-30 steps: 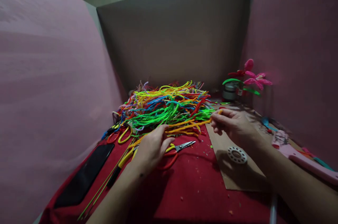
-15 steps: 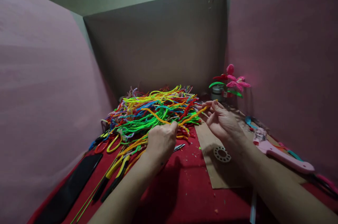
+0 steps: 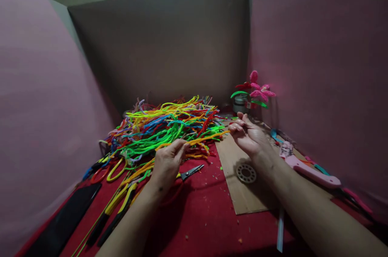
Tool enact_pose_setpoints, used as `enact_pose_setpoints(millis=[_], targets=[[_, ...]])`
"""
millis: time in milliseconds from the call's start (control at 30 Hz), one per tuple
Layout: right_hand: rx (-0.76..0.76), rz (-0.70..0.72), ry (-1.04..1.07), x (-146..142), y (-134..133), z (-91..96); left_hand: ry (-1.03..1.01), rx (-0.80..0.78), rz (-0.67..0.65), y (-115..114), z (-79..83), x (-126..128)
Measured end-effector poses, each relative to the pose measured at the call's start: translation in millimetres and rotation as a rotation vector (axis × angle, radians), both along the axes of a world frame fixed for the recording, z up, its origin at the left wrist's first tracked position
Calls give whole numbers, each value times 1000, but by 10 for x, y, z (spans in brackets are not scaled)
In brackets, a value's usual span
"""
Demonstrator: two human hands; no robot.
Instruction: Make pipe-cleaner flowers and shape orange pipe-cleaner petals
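My left hand pinches one end of an orange pipe cleaner and my right hand pinches its other end, so it stretches between them just above the red table cloth. Behind it lies a big heap of pipe cleaners in green, yellow, red, blue and orange. Small scissors rest on the cloth just right of my left hand. Under my right wrist lies a brown cardboard sheet with a round perforated disc on it.
A pink pipe-cleaner flower stands in a small pot at the back right. A pink glue gun lies along the right wall. A black phone and yellow-handled pliers lie at the left. Pink walls and a brown back board enclose the space.
Both hands lifted the orange pipe cleaner off the heap's front edge and drew it taut between them. The view shifted right, so everything slid left in the picture.
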State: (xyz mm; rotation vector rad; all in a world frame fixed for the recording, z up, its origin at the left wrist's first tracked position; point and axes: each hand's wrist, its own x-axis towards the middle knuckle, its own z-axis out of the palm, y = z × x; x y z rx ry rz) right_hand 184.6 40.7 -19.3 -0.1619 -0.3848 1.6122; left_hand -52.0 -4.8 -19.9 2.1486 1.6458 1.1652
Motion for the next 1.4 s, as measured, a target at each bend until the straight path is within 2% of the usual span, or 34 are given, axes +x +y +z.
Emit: enact_pose_setpoints(millis=[200,400,533,633,733,867,933,1000,1267,1400], targets=[[4,-25,6,24,-11,5,-468,-43,-9,33,32,-6],[-38,-10,65,52,-21,-3,-554,194,23,55,137,-101],[-48,-27,76,89,18,-34,-701,126,2,16,196,-89],[-95,-38,83,97,58,-66,-901,87,-107,-41,225,-22],[-156,-11,86,63,70,-95,-1105,0,-297,-105,253,63],[-207,21,75,-23,51,-117,-1276,-126,-514,-215,312,171],[-222,28,72,-42,47,-113,-1281,-172,-630,-286,332,219],[-233,32,70,-24,50,-91,-1243,-178,-672,-357,332,268],[-242,-16,80,235,30,92,-1110,-253,-558,-551,223,403],[-243,-14,80,307,18,145,-942,-247,-636,-607,143,352]])
